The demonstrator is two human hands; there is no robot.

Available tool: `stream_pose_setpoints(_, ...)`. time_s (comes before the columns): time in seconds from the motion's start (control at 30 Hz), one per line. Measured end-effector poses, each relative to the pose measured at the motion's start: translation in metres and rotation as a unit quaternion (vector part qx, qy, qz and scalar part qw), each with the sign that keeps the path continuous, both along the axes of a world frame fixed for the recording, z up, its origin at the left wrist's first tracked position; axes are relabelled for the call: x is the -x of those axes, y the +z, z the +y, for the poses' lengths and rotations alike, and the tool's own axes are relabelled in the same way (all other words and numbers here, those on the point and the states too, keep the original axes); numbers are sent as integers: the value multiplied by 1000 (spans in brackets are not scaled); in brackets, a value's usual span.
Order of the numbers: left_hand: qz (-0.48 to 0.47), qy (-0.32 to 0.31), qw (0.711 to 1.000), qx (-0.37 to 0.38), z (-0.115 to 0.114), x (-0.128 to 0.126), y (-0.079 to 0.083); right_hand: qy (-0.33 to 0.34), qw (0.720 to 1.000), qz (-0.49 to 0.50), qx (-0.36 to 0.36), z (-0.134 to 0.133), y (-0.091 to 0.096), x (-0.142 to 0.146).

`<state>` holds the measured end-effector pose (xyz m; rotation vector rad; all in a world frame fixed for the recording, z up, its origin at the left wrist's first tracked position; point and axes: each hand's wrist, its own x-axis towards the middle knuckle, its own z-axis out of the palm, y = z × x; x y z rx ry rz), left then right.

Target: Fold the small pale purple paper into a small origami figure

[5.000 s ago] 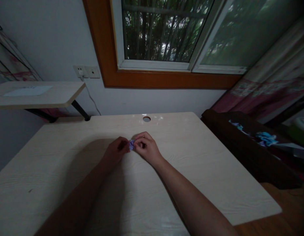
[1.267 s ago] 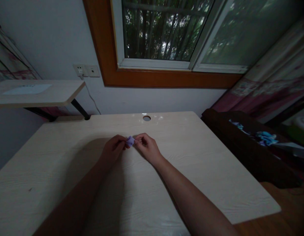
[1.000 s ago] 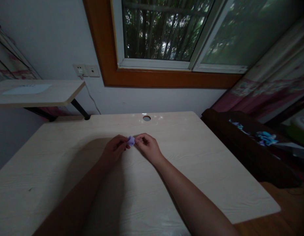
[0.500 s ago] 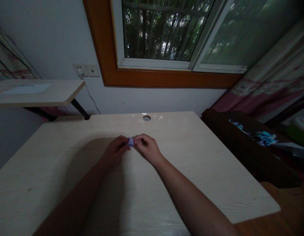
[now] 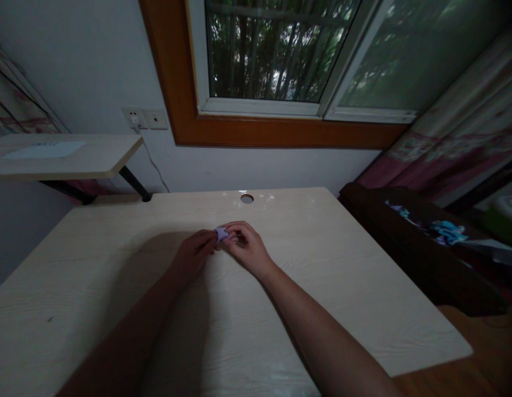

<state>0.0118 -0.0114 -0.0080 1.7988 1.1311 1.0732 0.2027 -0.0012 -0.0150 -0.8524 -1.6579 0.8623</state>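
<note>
Between my two hands is a small purple piece with pointed corners, which looks like folded paper (image 5: pixel 222 235). My left hand (image 5: pixel 193 252) pinches its left edge between thumb and fingers. From the other side, the thumb and fingertips of my right hand (image 5: pixel 251 251) close on its right edge. Both hands are low over the pale wood-grain table (image 5: pixel 347 286), near its middle. My fingertips hide parts of the piece, so its full shape cannot be made out.
A round cable hole (image 5: pixel 247 199) lies near the table's back edge. To the left, a raised shelf (image 5: pixel 115 154) on black legs holds a paper sheet (image 5: pixel 44 149). Dark furniture (image 5: pixel 388 220) with blue strips (image 5: pixel 448 232) stands at right. Behind is a window (image 5: pixel 281 108).
The purple piece has turned slightly and shows more of its pointed face. My right fingers have shifted a little up and left over its edge; the left hand has barely moved.
</note>
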Motion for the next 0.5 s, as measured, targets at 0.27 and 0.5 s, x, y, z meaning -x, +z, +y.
stream_pose_setpoints(0.27, 6, 22, 1000, 20, 1, 2, -2, 15, 1000, 5, -2, -2, 5, -1)
stream_pose_setpoints(0.5, 2, 36, 999, 21, 0, 2, -3, 13, 1000, -5, -6, -2, 7, -1)
